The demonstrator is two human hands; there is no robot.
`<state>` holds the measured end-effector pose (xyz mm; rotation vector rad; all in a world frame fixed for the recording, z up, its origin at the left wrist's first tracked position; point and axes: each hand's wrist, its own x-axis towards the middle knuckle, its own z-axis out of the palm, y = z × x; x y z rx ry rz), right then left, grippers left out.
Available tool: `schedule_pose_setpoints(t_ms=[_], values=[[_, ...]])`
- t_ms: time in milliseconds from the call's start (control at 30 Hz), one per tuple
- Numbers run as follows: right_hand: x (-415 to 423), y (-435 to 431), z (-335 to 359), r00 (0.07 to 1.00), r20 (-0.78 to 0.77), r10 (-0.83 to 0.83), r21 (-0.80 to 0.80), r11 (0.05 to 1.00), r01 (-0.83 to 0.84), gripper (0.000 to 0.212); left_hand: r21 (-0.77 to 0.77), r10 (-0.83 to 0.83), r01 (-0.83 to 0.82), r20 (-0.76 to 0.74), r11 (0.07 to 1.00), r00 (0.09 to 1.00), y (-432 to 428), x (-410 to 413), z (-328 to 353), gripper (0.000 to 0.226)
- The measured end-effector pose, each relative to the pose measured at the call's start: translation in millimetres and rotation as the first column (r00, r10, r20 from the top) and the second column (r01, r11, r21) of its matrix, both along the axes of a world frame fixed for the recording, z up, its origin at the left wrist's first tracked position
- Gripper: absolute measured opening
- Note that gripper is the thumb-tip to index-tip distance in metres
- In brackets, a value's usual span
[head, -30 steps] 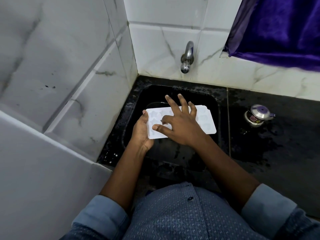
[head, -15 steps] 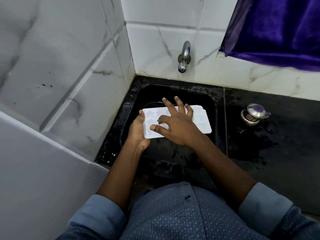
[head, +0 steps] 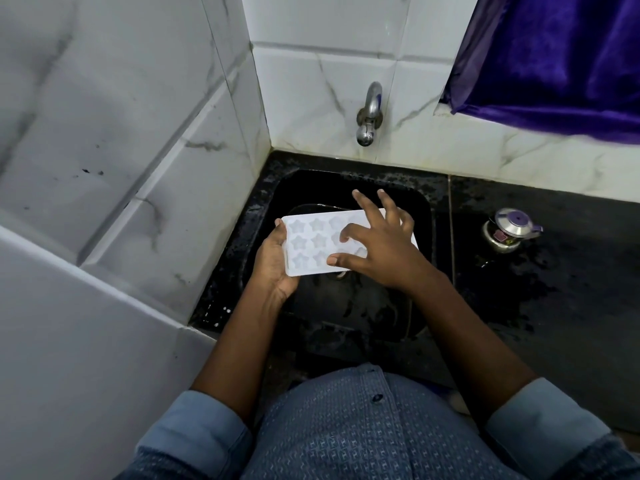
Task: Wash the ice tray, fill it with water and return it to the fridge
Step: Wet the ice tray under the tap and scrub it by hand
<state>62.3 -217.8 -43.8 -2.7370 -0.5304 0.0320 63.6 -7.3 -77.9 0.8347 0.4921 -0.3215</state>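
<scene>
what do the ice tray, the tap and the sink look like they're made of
Ice tray: likely matte white plastic or silicone; slightly translucent, with moulded star cells. Tap: polished metal, with bright reflections. Sink: black, glossy when wet, stone or composite; cannot tell which.

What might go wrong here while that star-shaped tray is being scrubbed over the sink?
The left hand grips the ice tray by one end only, so it might slip or tip into the sink. The right hand sets spread fingers on top, which may flex the tray. The counter looks wet, so the small steel pot on it could slide if bumped.
</scene>
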Motion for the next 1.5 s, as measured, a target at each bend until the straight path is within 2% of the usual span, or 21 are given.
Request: schedule_pose_setpoints(t_ms=[300,667,833,1000,1500], values=[[-1.0,5.8,1.2,0.998,-0.044,-0.050,-0.026,0.998,0.049,0.079,-0.006,-0.051,0.051,0.026,0.999,0.998,-8.7,-2.7,7.8,0.069],[-1.6,5.2,2.4,0.997,-0.061,-0.045,-0.024,0.999,0.044,0.076,0.006,-0.066,0.066,0.024,0.998,0.998,-11.7,-4.2,7.7,0.069],[-2.6,3.6,2.0,0.997,-0.073,-0.040,-0.025,0.999,0.038,0.086,0.022,-0.055,0.054,0.027,0.998,0.998,-11.0,-3.2,7.1,0.071],[-2.7,2.8,1.0,0.997,-0.064,-0.052,-0.027,0.998,0.050,0.075,0.014,-0.049,0.049,0.021,0.999,0.999,-12.6,-5.3,7.4,0.069],[-3.3,1.3,4.1,0.996,-0.081,-0.047,-0.035,0.998,0.044,0.078,0.000,-0.062,0.062,0.019,0.998,0.998,-14.9,-4.9,10.1,0.069]])
